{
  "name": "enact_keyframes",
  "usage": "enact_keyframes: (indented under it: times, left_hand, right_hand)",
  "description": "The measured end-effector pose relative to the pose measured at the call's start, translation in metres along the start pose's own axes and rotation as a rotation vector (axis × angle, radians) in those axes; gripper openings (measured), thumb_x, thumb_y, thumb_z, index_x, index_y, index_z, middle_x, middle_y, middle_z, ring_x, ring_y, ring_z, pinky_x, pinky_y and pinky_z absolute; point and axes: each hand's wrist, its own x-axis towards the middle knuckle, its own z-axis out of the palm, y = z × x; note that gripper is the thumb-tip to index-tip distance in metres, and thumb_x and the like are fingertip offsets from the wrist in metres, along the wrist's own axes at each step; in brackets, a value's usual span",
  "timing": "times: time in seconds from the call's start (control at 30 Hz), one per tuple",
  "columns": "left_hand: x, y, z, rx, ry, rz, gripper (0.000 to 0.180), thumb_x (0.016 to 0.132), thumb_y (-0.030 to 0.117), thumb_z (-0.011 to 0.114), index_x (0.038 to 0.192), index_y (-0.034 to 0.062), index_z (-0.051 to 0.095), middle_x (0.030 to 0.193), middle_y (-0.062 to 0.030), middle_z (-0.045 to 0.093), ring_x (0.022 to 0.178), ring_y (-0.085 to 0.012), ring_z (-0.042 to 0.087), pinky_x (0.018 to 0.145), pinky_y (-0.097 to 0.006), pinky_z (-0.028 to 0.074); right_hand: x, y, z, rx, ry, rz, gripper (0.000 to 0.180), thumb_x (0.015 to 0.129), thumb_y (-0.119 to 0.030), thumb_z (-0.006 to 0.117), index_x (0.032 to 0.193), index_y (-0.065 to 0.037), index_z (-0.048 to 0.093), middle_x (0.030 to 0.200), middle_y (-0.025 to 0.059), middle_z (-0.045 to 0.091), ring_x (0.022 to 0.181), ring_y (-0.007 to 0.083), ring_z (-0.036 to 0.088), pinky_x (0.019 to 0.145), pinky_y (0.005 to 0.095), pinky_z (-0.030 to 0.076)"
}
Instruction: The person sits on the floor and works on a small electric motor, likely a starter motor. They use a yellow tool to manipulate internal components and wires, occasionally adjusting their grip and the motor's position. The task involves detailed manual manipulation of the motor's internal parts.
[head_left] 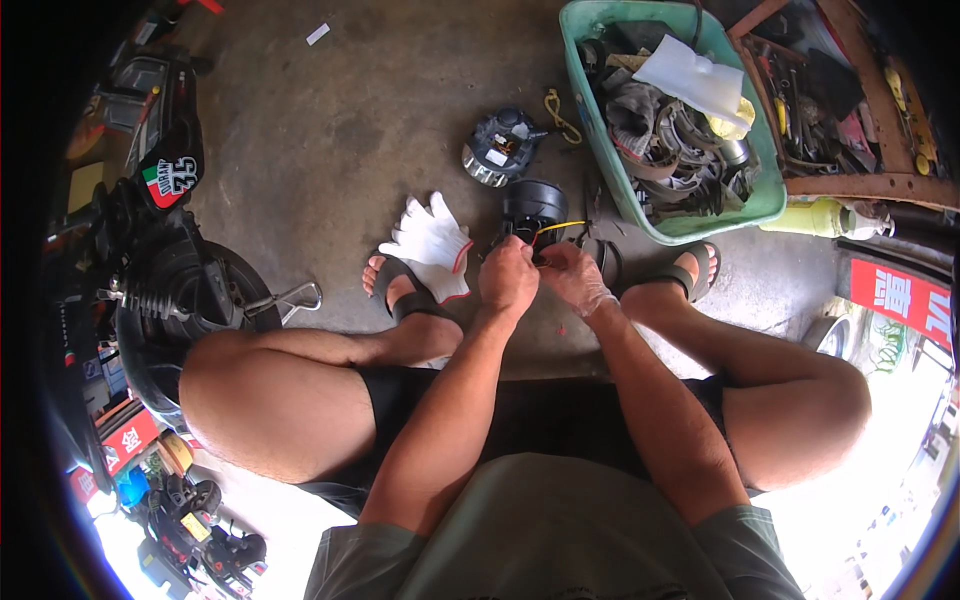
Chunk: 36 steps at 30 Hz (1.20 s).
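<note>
Between my feet stands a black round housing (534, 200) with a yellow wire (562, 226) and a short red one at its near side. My left hand (508, 276) is closed right at the housing's near edge, fingertips pinched together. Beside it my right hand (578, 279), in a thin clear glove, pinches too, close to the left fingertips. Whatever small piece lies between the fingers is hidden. Just beyond sits a second round black part (498, 147) with a silver ribbed rim and a yellow looped cord (562, 117). White knit gloves (428, 240) with red cuff edges lie left of my hands.
A green tub (672, 232) full of used metal parts and rags stands at the far right. Past it is a rusty tool tray (850, 188) holding hand tools. A motorbike wheel (150, 290) and shock spring stand close by my left knee. Dark cable (612, 262) lies near my right foot.
</note>
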Motion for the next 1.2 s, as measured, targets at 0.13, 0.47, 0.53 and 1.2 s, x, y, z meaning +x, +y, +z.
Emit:
enact_keyframes:
  times: [0.13,0.47,0.53,1.2]
  left_hand:
    - [0.008,-0.003,-0.001,-0.019,-0.016,0.0,0.022,0.089,0.021,0.055,0.089,0.0006,0.063,0.086,-0.021,0.067,0.085,-0.04,0.064,0.075,-0.049,0.05]
    - [0.019,-0.008,-0.011,-0.663,-0.315,-0.343,0.015,0.088,0.011,0.062,0.08,-0.0022,0.063,0.064,-0.0037,0.061,0.048,-0.009,0.055,0.041,-0.025,0.043]
    - [0.019,-0.009,-0.012,-0.634,-0.304,-0.333,0.015,0.089,0.011,0.061,0.082,-0.002,0.063,0.066,-0.0041,0.061,0.049,-0.0097,0.055,0.042,-0.025,0.044]
    - [0.006,-0.014,-0.004,-0.243,0.008,-0.12,0.015,0.079,0.017,0.068,0.087,0.0039,0.066,0.082,-0.0129,0.069,0.08,-0.0278,0.068,0.073,-0.038,0.053]
  right_hand:
    - [-0.002,-0.018,-0.006,-0.113,0.026,0.057,0.026,0.075,-0.021,0.068,0.096,-0.006,0.068,0.089,0.0142,0.07,0.086,0.0293,0.067,0.077,0.0359,0.051]
    - [0.003,-0.005,-0.004,-0.054,0.003,0.094,0.026,0.078,-0.021,0.064,0.099,-0.006,0.068,0.092,0.0164,0.069,0.088,0.0313,0.066,0.079,0.0377,0.051]
    - [0.002,-0.006,-0.002,-0.086,0.008,0.068,0.027,0.077,-0.021,0.065,0.099,-0.005,0.067,0.093,0.0175,0.069,0.089,0.0326,0.066,0.079,0.0383,0.051]
    - [-0.002,-0.028,0.022,-0.151,0.097,0.108,0.026,0.078,-0.023,0.062,0.098,-0.006,0.067,0.091,0.0228,0.066,0.091,0.0403,0.063,0.079,0.0446,0.05]
